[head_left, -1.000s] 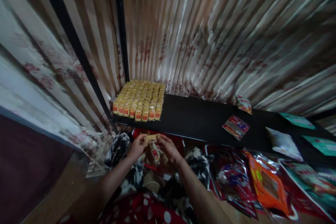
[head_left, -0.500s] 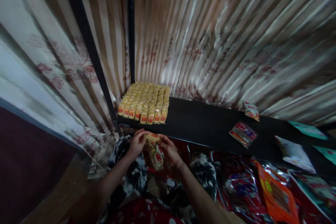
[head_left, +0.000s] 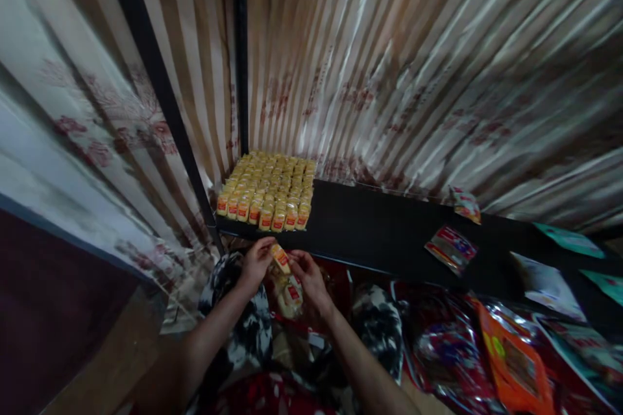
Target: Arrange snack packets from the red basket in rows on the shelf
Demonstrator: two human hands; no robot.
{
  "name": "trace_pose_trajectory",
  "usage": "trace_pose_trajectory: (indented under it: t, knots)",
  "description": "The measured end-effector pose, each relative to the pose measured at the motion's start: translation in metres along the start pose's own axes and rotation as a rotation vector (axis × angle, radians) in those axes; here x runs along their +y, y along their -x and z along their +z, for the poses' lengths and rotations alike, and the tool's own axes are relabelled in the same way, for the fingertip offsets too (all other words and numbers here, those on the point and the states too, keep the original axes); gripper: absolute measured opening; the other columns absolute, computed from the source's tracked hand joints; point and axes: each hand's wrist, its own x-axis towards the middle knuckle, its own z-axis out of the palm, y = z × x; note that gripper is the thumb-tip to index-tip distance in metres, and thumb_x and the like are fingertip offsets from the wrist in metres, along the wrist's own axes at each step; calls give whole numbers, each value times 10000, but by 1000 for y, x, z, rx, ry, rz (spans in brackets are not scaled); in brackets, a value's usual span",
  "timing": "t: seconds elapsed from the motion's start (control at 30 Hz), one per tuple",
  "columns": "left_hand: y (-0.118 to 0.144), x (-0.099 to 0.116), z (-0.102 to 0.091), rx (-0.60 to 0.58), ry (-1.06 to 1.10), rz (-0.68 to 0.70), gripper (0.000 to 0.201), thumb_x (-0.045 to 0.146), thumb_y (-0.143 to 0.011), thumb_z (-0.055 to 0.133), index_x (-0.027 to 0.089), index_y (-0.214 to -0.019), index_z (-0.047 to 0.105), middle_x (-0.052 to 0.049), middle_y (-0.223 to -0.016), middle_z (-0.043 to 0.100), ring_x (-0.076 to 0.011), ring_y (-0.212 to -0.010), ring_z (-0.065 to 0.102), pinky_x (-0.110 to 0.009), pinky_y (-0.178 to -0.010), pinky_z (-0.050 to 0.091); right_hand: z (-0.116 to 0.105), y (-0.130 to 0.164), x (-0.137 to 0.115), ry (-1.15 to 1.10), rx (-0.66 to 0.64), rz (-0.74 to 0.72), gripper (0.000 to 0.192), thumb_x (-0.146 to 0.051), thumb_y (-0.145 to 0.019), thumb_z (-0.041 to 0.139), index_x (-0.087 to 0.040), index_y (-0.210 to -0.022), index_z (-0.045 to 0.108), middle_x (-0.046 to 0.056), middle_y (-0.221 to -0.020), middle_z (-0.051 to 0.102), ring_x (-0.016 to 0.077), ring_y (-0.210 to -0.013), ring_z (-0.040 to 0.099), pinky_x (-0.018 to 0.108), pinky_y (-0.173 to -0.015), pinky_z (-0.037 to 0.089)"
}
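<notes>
Between my two hands, just in front of the shelf edge, is a small yellow wrapped snack pack (head_left: 281, 259) with a red label, tilted. My left hand (head_left: 256, 264) pinches its upper left end. The fingers of my right hand (head_left: 309, 277) are closed at its lower right side. Below it, more yellow packs (head_left: 291, 297) lie in an opened red bag (head_left: 335, 282) on my lap. On the shelf ahead, tight rows of matching yellow packs (head_left: 267, 191) stand with their red labels facing me.
The black shelf (head_left: 365, 220) runs to the right, bearing a red packet (head_left: 451, 248), a white packet (head_left: 549, 285) and green packets (head_left: 569, 240). Large red bags (head_left: 442, 343) and an orange pack (head_left: 516, 363) lie below at right. Black posts (head_left: 160, 84) and striped curtains (head_left: 341, 65) enclose the shelf.
The yellow pack has turned from lying crosswise to slanting, with its red label now facing up. My right hand has shifted slightly down along it.
</notes>
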Motion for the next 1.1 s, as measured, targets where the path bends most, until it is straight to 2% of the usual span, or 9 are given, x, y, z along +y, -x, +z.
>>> trace_pose_trajectory:
  t: [0.17,0.3,0.4,0.5,0.6,0.73,0.9,1.1]
  knots:
    - [-3,-5,6,-42,-1,-12,433,71,-709,551,172,-1130,560,-91,-1119,617,-165,-1005,608,-317,-894,491,0,-2,-2,193,-71,-56,424,-390,-640,703,-211,-1009,596,29,-914,660,176,-827,605,317,-786,474]
    - [-8,-4,14,-53,-31,46,399,44,-707,516,158,-1086,567,-90,-1105,607,-167,-1009,600,-336,-918,487,0,-9,-7,243,-160,-75,334,-354,-675,656,-199,-968,619,30,-889,674,182,-823,608,317,-788,470]
    - [-11,7,18,15,-173,190,325,101,-746,525,168,-1059,582,-85,-1094,578,-173,-998,587,-333,-889,507,-3,-21,-12,254,-79,-117,340,-368,-668,650,-196,-959,609,30,-874,674,182,-794,607,311,-759,475]
    - [-13,20,16,180,-387,341,289,136,-780,517,189,-1054,592,-97,-1159,500,-196,-1028,551,-329,-836,528,-4,-37,-17,253,59,-179,354,-386,-684,622,-197,-980,578,40,-913,668,187,-817,610,308,-765,478]
    - [-18,27,14,295,-565,394,290,125,-783,510,194,-1050,598,-105,-1173,452,-233,-1098,499,-369,-885,500,-4,-54,-19,371,185,-238,350,-392,-707,596,-185,-988,569,57,-934,654,195,-845,599,317,-794,471]
    - [-28,25,14,317,-730,424,302,118,-766,538,171,-1057,598,-116,-1145,447,-265,-1133,454,-422,-982,419,1,-72,-16,535,262,-280,346,-367,-738,572,-188,-1034,583,64,-955,650,198,-872,592,317,-818,464]
    - [-36,19,18,320,-822,452,302,123,-758,556,177,-1054,585,-108,-1139,445,-264,-1133,441,-429,-982,411,6,-81,-10,665,309,-357,341,-323,-765,529,-163,-1062,577,84,-977,633,202,-879,592,321,-819,466]
    - [-38,16,18,325,-865,485,280,142,-774,551,180,-1051,571,-103,-1130,430,-253,-1123,443,-408,-970,430,11,-83,-7,646,393,-437,310,-299,-773,509,-156,-1048,523,97,-982,614,206,-889,586,336,-825,465]
